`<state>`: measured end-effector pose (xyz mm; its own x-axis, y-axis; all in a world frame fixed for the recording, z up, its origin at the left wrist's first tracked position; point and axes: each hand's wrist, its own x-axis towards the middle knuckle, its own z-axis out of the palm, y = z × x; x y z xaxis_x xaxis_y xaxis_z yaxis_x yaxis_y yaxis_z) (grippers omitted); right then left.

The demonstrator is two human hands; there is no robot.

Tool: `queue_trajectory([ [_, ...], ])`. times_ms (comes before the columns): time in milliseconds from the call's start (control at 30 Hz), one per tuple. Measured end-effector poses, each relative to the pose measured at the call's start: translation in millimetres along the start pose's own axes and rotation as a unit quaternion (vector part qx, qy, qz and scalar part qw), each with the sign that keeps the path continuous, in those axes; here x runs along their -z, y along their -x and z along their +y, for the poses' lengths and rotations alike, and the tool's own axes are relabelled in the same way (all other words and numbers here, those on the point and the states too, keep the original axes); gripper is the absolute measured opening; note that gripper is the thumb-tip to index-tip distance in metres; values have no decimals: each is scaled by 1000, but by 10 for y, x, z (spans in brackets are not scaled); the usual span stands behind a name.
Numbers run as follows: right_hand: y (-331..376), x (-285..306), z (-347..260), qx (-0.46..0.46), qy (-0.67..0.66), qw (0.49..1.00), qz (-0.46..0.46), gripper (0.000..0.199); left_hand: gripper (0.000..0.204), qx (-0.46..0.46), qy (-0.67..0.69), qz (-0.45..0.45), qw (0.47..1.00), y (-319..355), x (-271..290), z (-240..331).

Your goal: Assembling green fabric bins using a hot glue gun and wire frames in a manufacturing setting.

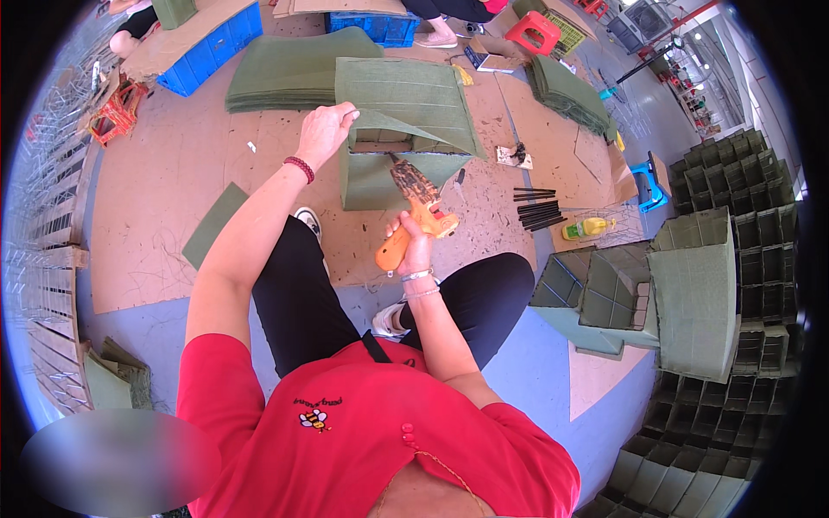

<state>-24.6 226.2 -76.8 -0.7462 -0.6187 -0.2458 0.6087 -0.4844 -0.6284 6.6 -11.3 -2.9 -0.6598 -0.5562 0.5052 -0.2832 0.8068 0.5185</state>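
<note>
A box covered in green felt-like sheet [371,186] stands on the cardboard in front of me, with a gap along its near upper edge. My left hand [325,134] is closed at the left end of that gap, pinching the lifted edge of the green flap [393,123]. A glue gun [423,217] with an orange body and a dark, crusted front is gripped in my right hand [416,246]. Its tip points up into the gap under the flap, close to the box's edge. Whether the tip touches the box I cannot tell.
Stacked green sheets [289,73] lie behind the box; black sticks [537,210] and a yellow bottle [587,228] lie to its right. Green boxes with compartments [691,285] are piled on the right. Blue crates [211,52] and other people's legs [445,13] are at the back.
</note>
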Motion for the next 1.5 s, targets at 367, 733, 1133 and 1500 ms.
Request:
queue_trajectory([
  [367, 9, 34, -41, 21, 0, 1000, 14, 14, 11, 2, -5, -3, 1000, 8, 20, -9],
  [733, -38, 134, -56, 26, -7, 999, 28, 15, 14, 4, -4, -9, 1000, 2, 2, -35],
  [1133, 196, 562, -924, 41, 87, 994, -45, 32, 16, -88, 21, -94, 991, 97, 112, -158],
  [1500, -115, 512, -1540, 163, -132, 976, -53, 23, 16, -295, -84, -122, 944, 237, 221, -270],
])
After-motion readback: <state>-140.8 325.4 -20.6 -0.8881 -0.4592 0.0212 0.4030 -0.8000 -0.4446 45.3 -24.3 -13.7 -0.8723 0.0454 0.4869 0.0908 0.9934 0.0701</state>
